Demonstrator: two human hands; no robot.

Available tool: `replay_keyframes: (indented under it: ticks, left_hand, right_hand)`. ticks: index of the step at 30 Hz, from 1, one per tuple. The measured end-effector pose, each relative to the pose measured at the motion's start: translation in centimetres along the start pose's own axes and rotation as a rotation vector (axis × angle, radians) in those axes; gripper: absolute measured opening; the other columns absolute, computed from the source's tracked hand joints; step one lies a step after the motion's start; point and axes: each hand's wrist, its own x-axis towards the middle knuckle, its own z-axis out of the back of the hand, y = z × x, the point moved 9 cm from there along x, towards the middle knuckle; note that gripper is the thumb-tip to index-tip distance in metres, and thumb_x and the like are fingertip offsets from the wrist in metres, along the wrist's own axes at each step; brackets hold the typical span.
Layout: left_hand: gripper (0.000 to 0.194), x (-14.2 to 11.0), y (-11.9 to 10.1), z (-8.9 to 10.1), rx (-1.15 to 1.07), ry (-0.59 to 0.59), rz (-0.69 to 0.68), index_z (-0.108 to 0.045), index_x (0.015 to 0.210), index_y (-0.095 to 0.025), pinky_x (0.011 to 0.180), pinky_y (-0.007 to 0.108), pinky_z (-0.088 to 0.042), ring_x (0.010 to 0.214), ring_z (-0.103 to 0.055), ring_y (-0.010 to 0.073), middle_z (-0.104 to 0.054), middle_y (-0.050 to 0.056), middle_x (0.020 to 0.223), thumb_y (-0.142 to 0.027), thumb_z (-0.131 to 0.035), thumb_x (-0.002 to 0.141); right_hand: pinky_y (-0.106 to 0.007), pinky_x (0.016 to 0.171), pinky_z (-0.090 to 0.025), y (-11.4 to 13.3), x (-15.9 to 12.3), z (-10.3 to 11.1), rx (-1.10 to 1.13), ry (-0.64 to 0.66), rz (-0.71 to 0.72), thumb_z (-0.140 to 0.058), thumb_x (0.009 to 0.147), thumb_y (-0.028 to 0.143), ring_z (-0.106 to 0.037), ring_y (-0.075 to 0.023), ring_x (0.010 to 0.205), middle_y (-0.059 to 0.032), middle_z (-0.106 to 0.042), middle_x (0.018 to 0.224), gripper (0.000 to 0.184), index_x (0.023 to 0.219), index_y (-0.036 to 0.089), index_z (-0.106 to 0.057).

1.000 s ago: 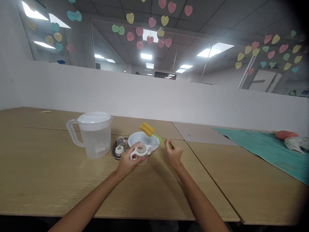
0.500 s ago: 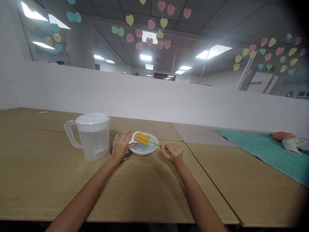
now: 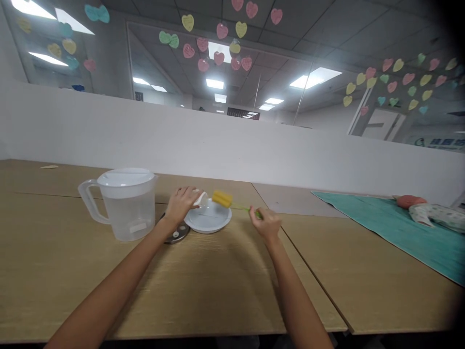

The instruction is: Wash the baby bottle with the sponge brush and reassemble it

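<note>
- Clock directions are taken from the white bowl (image 3: 208, 222), with twelve toward the white wall (image 3: 225, 145) beyond the table (image 3: 203, 295).
- The two hands are well apart, each closed around something of its own.
- The left hand (image 3: 181, 204), at ten o'clock, is wrapped over a small baby bottle (image 3: 200, 199), its fingers curled across the top; the bottle is tilted over the bowl's eleven o'clock edge. It is blurred, so I can't tell exactly which way its mouth faces.
- The right hand (image 3: 266, 224), at three o'clock, is clenched on the green handle of a sponge bottle brush (image 3: 222, 198).
- The brush's yellow sponge head hangs above the bowl's one o'clock rim, just beside the bottle, with a narrow gap between them.
- At eight o'clock, close against the bowl, sits a dark metal tray (image 3: 183, 233), partly hidden by the left wrist, with a small white piece (image 3: 176, 234) on it.
- A translucent lidded pitcher (image 3: 128, 211) stands upright at nine o'clock, its handle pointing to nine.
- Well off at three o'clock lies a teal cloth (image 3: 378, 225) bearing a white patterned fabric item (image 3: 438, 216).
</note>
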Motion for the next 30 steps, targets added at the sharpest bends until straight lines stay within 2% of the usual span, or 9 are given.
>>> replay_keyframes:
  ticks: [4, 8, 10, 13, 17, 20, 22, 25, 30]
  left_hand:
    - [0.035, -0.2, 0.7, 1.4, 0.022, -0.065, -0.033, -0.056, 0.115, -0.031, 0.095, 0.041, -0.032, 0.115, -0.046, 0.0255, -0.056, 0.008, 0.119, -0.019, -0.051, 0.083]
    - [0.045, -2.0, 3.4, 4.7, -0.159, -0.382, 0.38, -0.053, 0.118, -0.02, 0.082, 0.034, -0.042, 0.097, -0.056, 0.0242, -0.061, 0.011, 0.107, -0.043, -0.055, 0.079]
    - [0.049, -4.0, 3.7, 4.7, -0.272, -0.443, 0.56, -0.054, 0.115, -0.016, 0.069, 0.029, -0.045, 0.081, -0.06, 0.0208, -0.065, 0.009, 0.095, -0.05, -0.052, 0.079]
    - [0.051, -6.0, 0.7, 3.4, -0.326, -0.311, 0.5, -0.059, 0.11, -0.016, 0.061, 0.026, -0.044, 0.067, -0.061, 0.0183, -0.068, 0.007, 0.081, -0.053, -0.057, 0.074]
    - [0.054, -8.1, -5.2, 3.0, -0.361, -0.276, 0.12, -0.06, 0.109, -0.017, 0.076, 0.03, -0.045, 0.081, -0.062, 0.0211, -0.068, 0.01, 0.092, -0.054, -0.06, 0.071]
    - [0.059, -8.8, -7.9, 1.6, -0.435, -0.171, -0.069, -0.058, 0.112, -0.015, 0.079, 0.033, -0.046, 0.083, -0.062, 0.0217, -0.068, 0.011, 0.092, -0.056, -0.06, 0.07]
    - [0.06, -8.8, -8.4, 0.3, -0.476, -0.069, -0.09, -0.055, 0.116, -0.016, 0.08, 0.032, -0.046, 0.087, -0.061, 0.0216, -0.067, 0.011, 0.097, -0.055, -0.059, 0.071]
    - [0.059, -8.8, -7.7, -1.5, -0.469, 0.032, 0.012, -0.053, 0.118, -0.018, 0.079, 0.032, -0.047, 0.089, -0.061, 0.0219, -0.066, 0.009, 0.099, -0.055, -0.057, 0.073]
    - [0.054, -8.6, -6.5, -1.6, -0.463, 0.025, 0.118, -0.056, 0.112, -0.019, 0.084, 0.031, -0.047, 0.096, -0.059, 0.0216, -0.063, 0.009, 0.105, -0.056, -0.056, 0.073]
  right_hand:
    - [-0.025, 0.048, -0.022, -5.7, -0.6, -2.5, -0.163, 0.272, -0.393, -0.034, 0.089, 0.042, -0.053, -0.0134, 0.051, -0.0076, -0.062, 0.057, 0.047, 0.067, 0.014, -0.065]
    - [-0.026, 0.056, -0.031, -4.5, -3.5, -7.9, -0.149, 0.754, -0.355, -0.027, 0.093, 0.03, -0.062, -0.0185, 0.072, -0.0167, -0.068, 0.086, 0.046, 0.087, 0.01, -0.067]
    - [-0.025, 0.059, -0.033, -2.8, -4.8, -9.4, -0.112, 0.855, -0.296, -0.029, 0.092, 0.028, -0.062, -0.019, 0.077, -0.0165, -0.068, 0.09, 0.043, 0.088, 0.01, -0.068]
    - [-0.024, 0.062, -0.034, -0.2, -6.1, -10.5, -0.035, 0.924, -0.213, -0.037, 0.09, 0.028, -0.061, -0.0178, 0.079, -0.0133, -0.068, 0.089, 0.035, 0.083, 0.013, -0.069]
    - [-0.023, 0.064, -0.034, 1.8, -7.4, -10.9, 0.035, 0.998, -0.135, -0.045, 0.086, 0.026, -0.06, -0.0174, 0.083, -0.0122, -0.067, 0.09, 0.028, 0.077, 0.014, -0.069]
    - [-0.023, 0.066, -0.035, 2.1, -7.9, -11.0, 0.049, 1.018, -0.116, -0.044, 0.086, 0.027, -0.059, -0.0174, 0.085, -0.0119, -0.066, 0.091, 0.027, 0.081, 0.014, -0.068]
    - [-0.024, 0.067, -0.035, 2.2, -8.1, -11.1, 0.048, 1.019, -0.109, -0.043, 0.087, 0.027, -0.059, -0.0179, 0.085, -0.0127, -0.066, 0.092, 0.028, 0.083, 0.013, -0.067]
    - [-0.024, 0.069, -0.035, 2.4, -8.3, -11.2, 0.056, 1.013, -0.101, -0.043, 0.086, 0.027, -0.058, -0.0187, 0.087, -0.0135, -0.065, 0.093, 0.027, 0.084, 0.013, -0.066]
    - [-0.023, 0.066, -0.034, 2.6, -8.3, -11.2, 0.105, 1.006, -0.15, -0.047, 0.082, 0.025, -0.058, -0.0183, 0.087, -0.0115, -0.066, 0.091, 0.022, 0.083, 0.014, -0.066]
